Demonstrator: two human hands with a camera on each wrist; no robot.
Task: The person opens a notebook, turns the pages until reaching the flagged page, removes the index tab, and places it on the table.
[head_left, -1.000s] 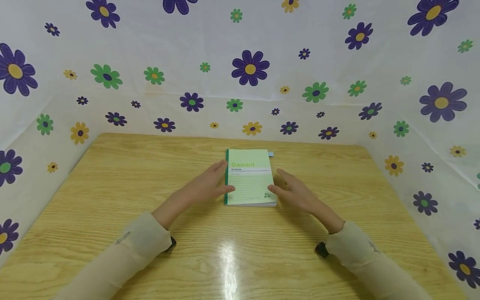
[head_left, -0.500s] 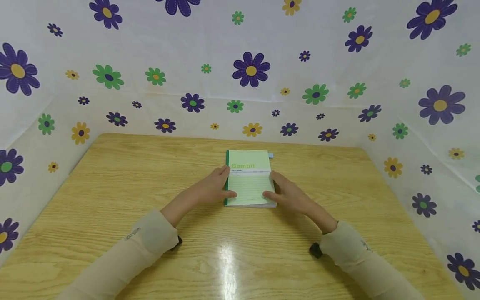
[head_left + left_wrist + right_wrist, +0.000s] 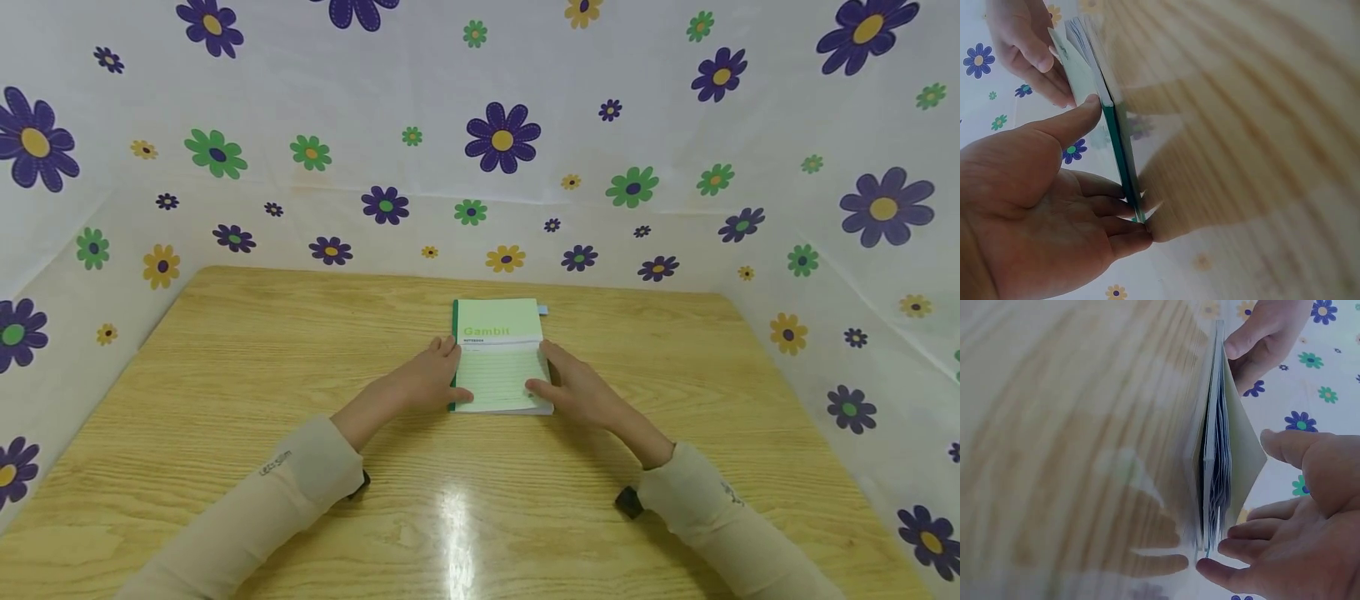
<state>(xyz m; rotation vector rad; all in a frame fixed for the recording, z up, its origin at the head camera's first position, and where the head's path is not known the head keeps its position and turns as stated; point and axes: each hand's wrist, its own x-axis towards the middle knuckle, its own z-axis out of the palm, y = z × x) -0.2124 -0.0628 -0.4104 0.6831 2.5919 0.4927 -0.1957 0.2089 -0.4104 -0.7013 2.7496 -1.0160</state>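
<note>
A pale green notebook [image 3: 498, 367] marked "Gambit" lies flat on the table, its dark green spine to the left. My left hand [image 3: 423, 377] is at the spine side: the fingertips touch the spine [image 3: 1120, 159] and the thumb lies over the cover's front left corner. At the other side is my right hand [image 3: 588, 390], its thumb over the front right part of the cover. In the right wrist view, its extended fingers reach alongside the page edges [image 3: 1215, 469]; contact there is unclear. That view also shows the cover [image 3: 1244, 444] bowed away from the pages.
The wooden table [image 3: 300, 333] surrounds the notebook, with a bright reflection near the front. White cloth [image 3: 420, 83] printed with flowers stands behind and along both sides. A small pale blue tab [image 3: 543, 310] sticks out at the notebook's upper right.
Both hands have come in to the notebook's sides and moved slightly nearer the front. Over the last half second the left wrist has shifted slightly right, while the right hand has hardly moved.
</note>
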